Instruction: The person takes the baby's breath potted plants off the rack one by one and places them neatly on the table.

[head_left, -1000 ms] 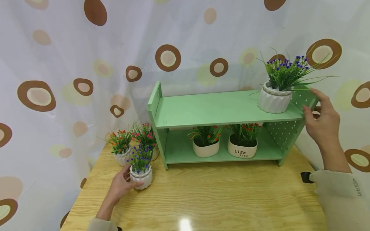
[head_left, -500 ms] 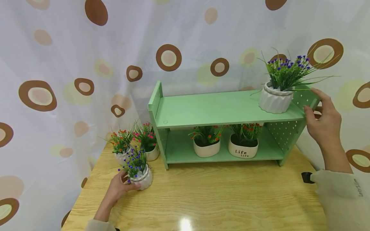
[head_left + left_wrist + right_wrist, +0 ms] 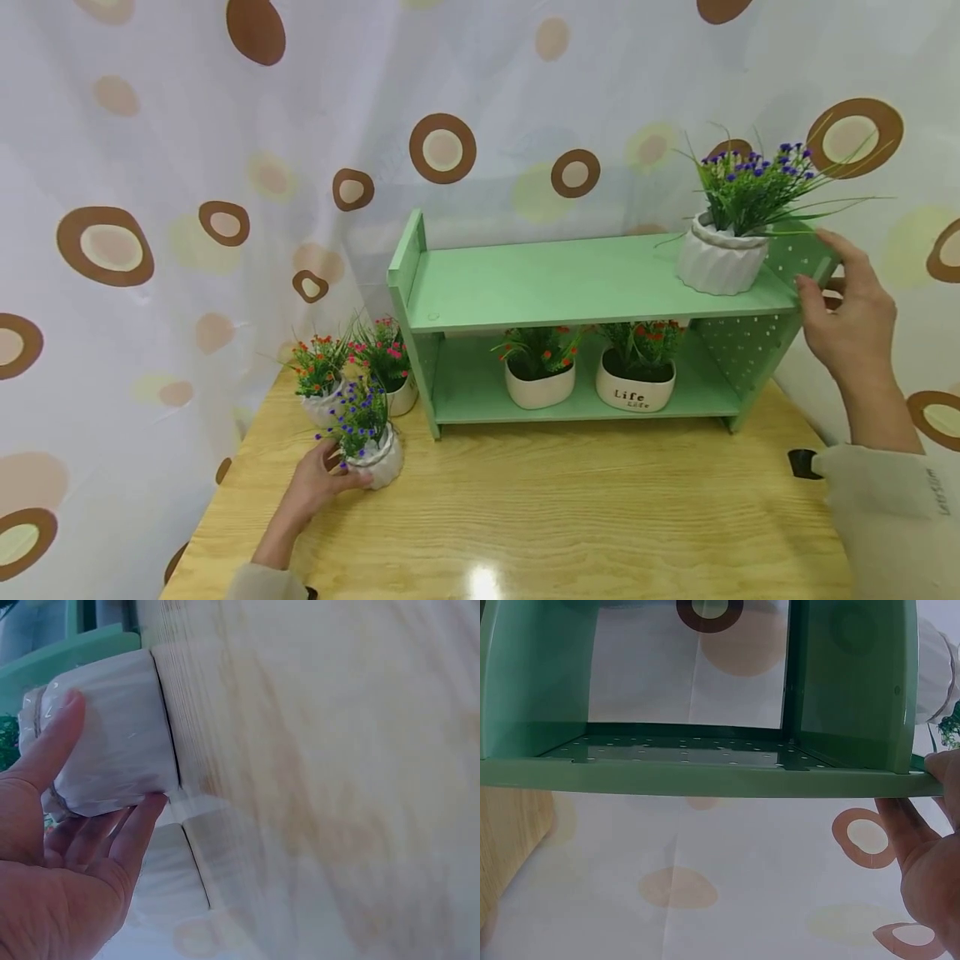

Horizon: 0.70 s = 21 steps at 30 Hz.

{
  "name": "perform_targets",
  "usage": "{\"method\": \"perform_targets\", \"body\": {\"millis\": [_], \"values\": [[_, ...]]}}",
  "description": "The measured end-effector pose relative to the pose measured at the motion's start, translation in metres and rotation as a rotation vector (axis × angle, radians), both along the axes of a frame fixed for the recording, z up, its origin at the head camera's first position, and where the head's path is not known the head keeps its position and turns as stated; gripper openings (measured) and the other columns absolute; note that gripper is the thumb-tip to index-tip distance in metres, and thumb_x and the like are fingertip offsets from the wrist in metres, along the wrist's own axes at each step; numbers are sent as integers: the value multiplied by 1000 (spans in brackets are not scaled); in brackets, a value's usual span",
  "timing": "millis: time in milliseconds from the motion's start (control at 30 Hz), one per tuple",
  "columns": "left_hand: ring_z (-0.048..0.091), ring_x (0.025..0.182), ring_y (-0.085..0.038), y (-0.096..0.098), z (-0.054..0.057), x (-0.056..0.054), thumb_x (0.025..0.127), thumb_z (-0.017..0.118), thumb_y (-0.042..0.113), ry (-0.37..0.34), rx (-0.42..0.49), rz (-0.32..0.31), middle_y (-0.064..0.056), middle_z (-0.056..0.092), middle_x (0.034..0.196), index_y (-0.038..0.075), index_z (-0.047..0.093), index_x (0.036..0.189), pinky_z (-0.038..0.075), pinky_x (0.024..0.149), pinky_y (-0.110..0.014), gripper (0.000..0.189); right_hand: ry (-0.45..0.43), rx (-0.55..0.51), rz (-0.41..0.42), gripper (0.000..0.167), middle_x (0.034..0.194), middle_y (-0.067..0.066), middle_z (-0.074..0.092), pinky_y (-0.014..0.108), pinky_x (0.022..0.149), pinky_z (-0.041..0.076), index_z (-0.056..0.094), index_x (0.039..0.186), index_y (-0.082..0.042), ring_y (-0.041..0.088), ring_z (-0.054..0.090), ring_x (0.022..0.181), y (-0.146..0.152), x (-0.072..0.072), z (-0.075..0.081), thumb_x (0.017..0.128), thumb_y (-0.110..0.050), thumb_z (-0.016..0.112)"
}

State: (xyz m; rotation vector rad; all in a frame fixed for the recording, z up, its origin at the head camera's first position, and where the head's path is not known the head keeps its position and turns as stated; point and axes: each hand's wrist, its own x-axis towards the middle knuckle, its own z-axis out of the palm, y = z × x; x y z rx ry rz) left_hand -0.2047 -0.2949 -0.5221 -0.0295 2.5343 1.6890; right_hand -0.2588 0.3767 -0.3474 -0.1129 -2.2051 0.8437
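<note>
My left hand (image 3: 318, 483) curls its thumb and fingers round a white fluted flowerpot (image 3: 378, 462) of artificial blue-purple flowers at the table's left. The pot leans a little to the left. In the left wrist view its smooth side (image 3: 116, 735) lies between thumb and fingers, its base close to the wood. My right hand (image 3: 855, 312) grips the right side panel of a green two-tier shelf (image 3: 540, 283), fingers behind the edge and thumb in front. The right wrist view has this hand (image 3: 934, 877) at the panel's edge. Beside it stands a white pot (image 3: 720, 260) with purple flowers.
Behind my left hand stand a white pot (image 3: 322, 406) of orange flowers and a cream pot (image 3: 402, 398) of pink ones. Two oval cream planters (image 3: 542, 390) with red flowers sit on the lower tier. The wooden table (image 3: 585, 508) meets a patterned curtain (image 3: 495, 92).
The flowerpot in my left hand has tipped from upright toward the left, then come partly back up. My right hand keeps its grip on the shelf. The head view has shifted slightly.
</note>
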Motion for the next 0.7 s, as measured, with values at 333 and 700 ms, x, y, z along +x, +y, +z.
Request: {"method": "perform_targets", "body": {"millis": [333, 700], "values": [[45, 145, -46, 8, 1, -7, 82, 89, 12, -13, 5, 7, -23, 48, 155, 0, 48, 150, 57, 101, -35, 81, -19, -3, -55, 55, 148, 16, 57, 0, 84, 37, 38, 159, -41, -26, 38, 99, 5, 3, -1, 107, -29, 53], [35, 149, -51, -1, 26, 8, 83, 90, 19, 37, -57, 47, -27, 26, 167, 4, 16, 165, 39, 120, -54, 112, -8, -19, 3, 56, 148, 15, 57, 0, 74, 34, 41, 158, -38, -29, 37, 93, 2, -3, -2, 105, -25, 55]]}}
